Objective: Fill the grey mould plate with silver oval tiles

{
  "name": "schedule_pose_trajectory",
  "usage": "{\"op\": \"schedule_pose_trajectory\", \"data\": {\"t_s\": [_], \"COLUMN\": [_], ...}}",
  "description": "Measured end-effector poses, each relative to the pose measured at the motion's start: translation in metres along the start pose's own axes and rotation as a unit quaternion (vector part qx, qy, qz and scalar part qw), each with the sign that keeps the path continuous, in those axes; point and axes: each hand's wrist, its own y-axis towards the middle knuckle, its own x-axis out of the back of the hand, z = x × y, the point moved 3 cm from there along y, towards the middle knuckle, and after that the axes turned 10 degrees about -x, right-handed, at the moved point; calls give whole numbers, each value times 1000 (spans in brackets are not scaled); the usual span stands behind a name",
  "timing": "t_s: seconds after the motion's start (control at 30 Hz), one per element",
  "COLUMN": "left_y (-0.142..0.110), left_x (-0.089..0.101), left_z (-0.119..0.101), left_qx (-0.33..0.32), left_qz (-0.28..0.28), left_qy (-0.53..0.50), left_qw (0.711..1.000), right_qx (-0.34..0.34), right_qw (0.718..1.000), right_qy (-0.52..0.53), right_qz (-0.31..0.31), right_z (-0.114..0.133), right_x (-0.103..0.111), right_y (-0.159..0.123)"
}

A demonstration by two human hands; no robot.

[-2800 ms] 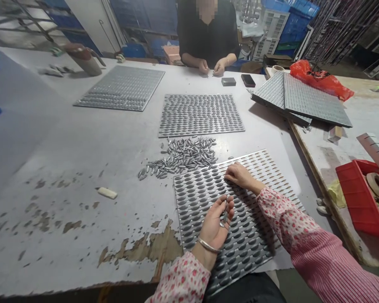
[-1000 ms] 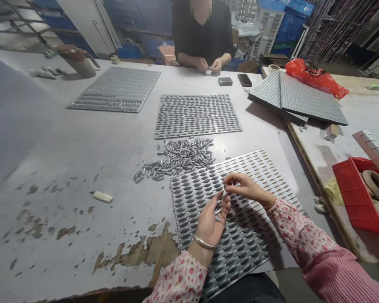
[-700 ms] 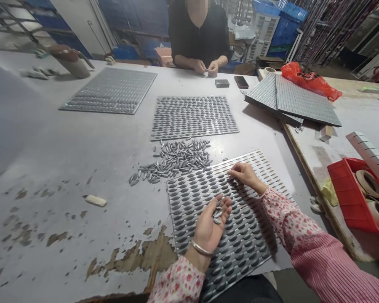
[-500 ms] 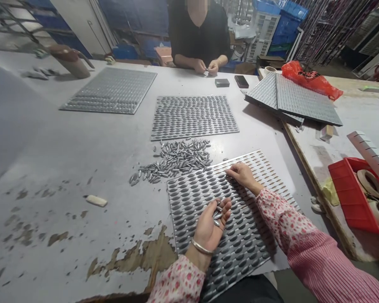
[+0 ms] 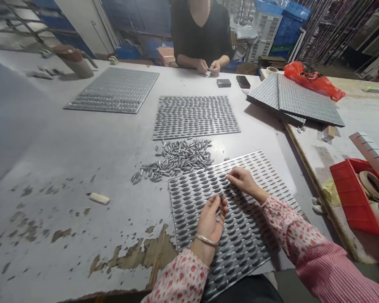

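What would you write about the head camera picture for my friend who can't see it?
A left hand holds small grey oval pieces while a right hand is over a board partly covered with similar ones. Beyond it lies a loose pile, and across the pale table sits a person in black.

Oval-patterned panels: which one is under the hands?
The nearest panel, on the wearer's side of the loose oval pieces. Only it has the left hand and right hand over it; the others lie farther back.
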Motion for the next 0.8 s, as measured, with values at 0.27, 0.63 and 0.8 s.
{"op": "schedule_pose_trajectory", "data": {"t_s": [0.27, 0.63, 0.8], "left_y": [-2, -2, -3], "left_x": [-10, 0, 1], "left_z": [-3, 1, 0], "left_qx": [-33, 31, 14], "left_qz": [35, 77, 116], "left_qy": [-23, -10, -10], "left_qw": [999, 997, 993], "right_qx": [28, 44, 57], "right_qw": [929, 993, 992], "right_qy": [336, -11, -71], "right_qz": [155, 106, 93], "right_z": [29, -13, -11], "right_x": [9, 10, 8], "right_y": [-14, 35, 39]}}
